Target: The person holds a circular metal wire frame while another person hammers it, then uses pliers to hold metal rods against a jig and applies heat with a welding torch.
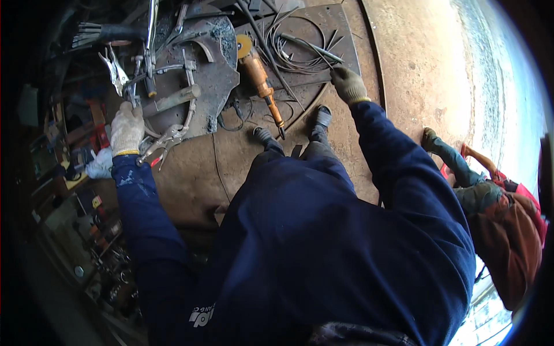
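My left hand point(127, 130), in a pale knit glove, is at the left edge of a dark steel plate point(222, 86). Its fingers look closed around the lower end of a slim metal bar point(134, 92). Just above lie silver locking pliers point(117, 74); a long-armed locking clamp point(171, 137) is right of the hand, beside a round metal bar point(173, 100). Over the right side of another plate point(337, 29), my gloved right hand point(348, 85) pinches the end of a thin rod point(324, 59). Close by are a coil of wire point(283, 55) and a grey-green tube point(311, 46).
An orange angle grinder point(258, 75) with a yellow disc lies between the plates, above my feet point(322, 117). A cable point(235, 124) loops below. Cluttered tools point(109, 242) fill the left side. At right, another person point(499, 210) in brown clothing is close to me.
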### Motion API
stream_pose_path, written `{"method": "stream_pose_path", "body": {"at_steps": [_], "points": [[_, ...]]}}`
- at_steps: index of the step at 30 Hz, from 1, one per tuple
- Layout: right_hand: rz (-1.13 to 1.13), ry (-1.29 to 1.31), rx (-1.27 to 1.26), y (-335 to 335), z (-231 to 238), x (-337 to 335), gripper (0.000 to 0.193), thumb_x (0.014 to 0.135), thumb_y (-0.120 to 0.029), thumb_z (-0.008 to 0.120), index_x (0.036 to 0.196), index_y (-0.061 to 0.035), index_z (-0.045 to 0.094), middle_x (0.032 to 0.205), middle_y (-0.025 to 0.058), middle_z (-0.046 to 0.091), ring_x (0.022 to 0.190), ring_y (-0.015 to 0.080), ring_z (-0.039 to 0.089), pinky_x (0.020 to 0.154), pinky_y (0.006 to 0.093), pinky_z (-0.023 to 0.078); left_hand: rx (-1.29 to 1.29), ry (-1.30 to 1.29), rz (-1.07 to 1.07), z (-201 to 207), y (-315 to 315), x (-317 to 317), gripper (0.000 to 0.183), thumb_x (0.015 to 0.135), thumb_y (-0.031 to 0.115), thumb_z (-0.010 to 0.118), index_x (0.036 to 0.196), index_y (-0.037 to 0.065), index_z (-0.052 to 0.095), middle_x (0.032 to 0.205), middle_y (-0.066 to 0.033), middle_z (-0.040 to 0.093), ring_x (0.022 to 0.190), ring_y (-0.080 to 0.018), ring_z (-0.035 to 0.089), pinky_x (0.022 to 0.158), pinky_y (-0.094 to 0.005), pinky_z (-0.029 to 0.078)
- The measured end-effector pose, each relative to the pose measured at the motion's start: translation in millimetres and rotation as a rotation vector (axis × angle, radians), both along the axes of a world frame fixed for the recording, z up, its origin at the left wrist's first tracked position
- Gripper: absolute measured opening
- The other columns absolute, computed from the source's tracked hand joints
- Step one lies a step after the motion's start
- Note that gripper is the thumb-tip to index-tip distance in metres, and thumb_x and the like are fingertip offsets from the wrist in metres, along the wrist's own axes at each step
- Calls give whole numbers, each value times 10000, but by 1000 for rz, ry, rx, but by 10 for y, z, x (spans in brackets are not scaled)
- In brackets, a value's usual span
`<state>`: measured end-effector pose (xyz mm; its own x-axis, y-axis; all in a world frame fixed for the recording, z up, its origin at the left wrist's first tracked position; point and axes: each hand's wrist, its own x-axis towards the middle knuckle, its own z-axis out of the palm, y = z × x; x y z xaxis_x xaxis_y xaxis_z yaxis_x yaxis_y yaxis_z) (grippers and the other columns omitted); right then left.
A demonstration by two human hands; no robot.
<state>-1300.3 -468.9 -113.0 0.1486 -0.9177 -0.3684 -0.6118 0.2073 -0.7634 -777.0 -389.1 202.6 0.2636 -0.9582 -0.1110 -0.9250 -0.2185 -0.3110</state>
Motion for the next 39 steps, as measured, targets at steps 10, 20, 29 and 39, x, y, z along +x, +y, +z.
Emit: {"method": "stream_pose_path", "body": {"at_steps": [10, 20, 29, 39], "points": [[446, 352, -134, -979, -271, 737, 335, 982, -350, 543, 1216, -187, 720, 1160, 169, 722, 1103, 371, 684, 921, 493, 553, 95, -84, -70, 35, 50, 21, 248, 982, 269, 549, 981, 24, 586, 1009, -286, 648, 1014, -487, 631, 870, -571, 501], [627, 555, -170, -1126, -489, 873, 338, 977, -293, 532, 1265, -248, 703, 1180, 154, 728, 1107, 360, 694, 939, 485, 558, 63, -44, 187, 8, 17, -40, 343, 1005, 344, 497, 1103, 31, 597, 1154, -303, 646, 1150, -492, 579, 958, -581, 454], [320, 537, -216, -511, -190, 596, 406, 950, -296, 574, 1349, -289, 645, 1292, 150, 670, 1191, 387, 641, 1006, 496, 522, 76, -35, 194, 13, -11, -162, 405, 1022, 363, 466, 1193, 15, 579, 1203, -300, 647, 1157, -477, 605, 977, -574, 473], [367, 738, 119, 1872, 34, -440, 494, 902, -365, 696, 1355, -178, 638, 1278, 208, 658, 1213, 385, 609, 1032, 467, 506, -37, 162, 154, 15, 220, 23, 490, 1009, 370, 474, 1350, 32, 569, 1262, -279, 651, 1201, -472, 602, 1047, -549, 467]]}}
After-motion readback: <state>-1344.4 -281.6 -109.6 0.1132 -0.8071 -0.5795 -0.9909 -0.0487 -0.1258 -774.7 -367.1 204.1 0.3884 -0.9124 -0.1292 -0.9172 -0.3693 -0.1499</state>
